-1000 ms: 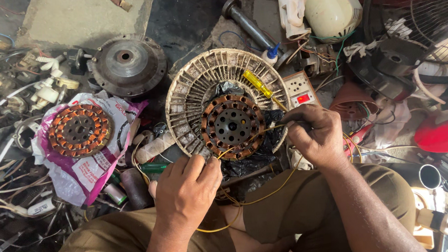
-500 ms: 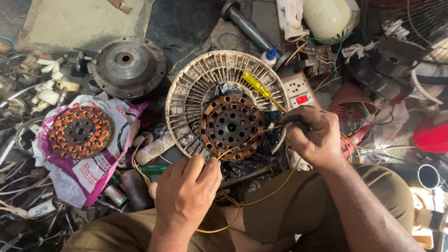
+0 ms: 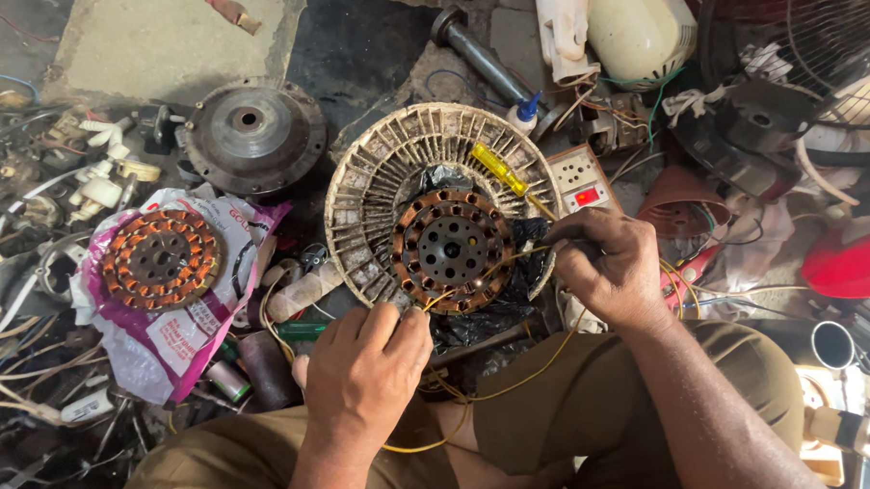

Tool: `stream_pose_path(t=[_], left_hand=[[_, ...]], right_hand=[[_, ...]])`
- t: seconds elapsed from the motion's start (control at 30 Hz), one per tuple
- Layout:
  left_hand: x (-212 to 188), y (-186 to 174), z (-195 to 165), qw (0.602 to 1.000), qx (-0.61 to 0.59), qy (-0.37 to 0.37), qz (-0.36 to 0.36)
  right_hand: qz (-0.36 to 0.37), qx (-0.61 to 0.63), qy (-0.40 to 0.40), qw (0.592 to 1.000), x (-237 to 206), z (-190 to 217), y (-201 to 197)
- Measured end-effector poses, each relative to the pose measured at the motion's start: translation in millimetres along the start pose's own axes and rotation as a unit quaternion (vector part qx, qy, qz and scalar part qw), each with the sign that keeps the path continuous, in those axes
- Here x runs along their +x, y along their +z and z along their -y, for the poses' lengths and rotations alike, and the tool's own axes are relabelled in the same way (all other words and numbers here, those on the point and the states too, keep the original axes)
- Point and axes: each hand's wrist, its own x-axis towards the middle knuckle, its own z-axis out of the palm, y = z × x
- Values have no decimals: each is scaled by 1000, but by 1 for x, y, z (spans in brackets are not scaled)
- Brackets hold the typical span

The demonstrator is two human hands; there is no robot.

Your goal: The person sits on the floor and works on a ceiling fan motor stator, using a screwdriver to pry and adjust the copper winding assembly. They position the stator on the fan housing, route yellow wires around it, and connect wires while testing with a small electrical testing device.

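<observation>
Both hands at copper stator (image 3: 452, 251): left hand (image 3: 362, 372) fingers pinching yellow wire (image 3: 479, 392), right hand (image 3: 609, 267) curled on something hidden; yellow screwdriver (image 3: 500, 169) above, pink-white bag (image 3: 182, 326) left.

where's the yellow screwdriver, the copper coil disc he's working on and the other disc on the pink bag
yellow screwdriver (image 3: 499, 169), head view, on its handle
copper coil disc (image 3: 452, 250), head view, on its metal hub
other disc (image 3: 160, 258), head view, on its centre

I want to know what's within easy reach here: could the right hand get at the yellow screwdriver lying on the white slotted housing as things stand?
Probably yes. The yellow screwdriver lies uncovered on the white slotted housing, just above the right hand, with nothing between them. But that hand appears to be gripping something dark by the copper-wound stator, so it would likely need to let go first.
</observation>
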Motion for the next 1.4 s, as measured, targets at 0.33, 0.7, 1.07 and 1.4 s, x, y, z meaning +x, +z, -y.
stream_pose_path(t=[0.33, 0.7, 1.07, 1.4], left_hand=[[-1, 1, 1, 1000, -17, 6, 0], [-1, 1, 1, 1000, -21, 3, 4], [0, 1, 0, 1000, -18, 4, -2], [-2, 1, 0, 1000, -8, 2, -2]], right_hand=[[-1, 47, 45, 998, 0, 4, 0], [-36, 92, 35, 994, -3, -1, 0], [1, 69, 41, 997, -2, 0, 1], [11, 171, 104, 980, -5, -4, 0]])
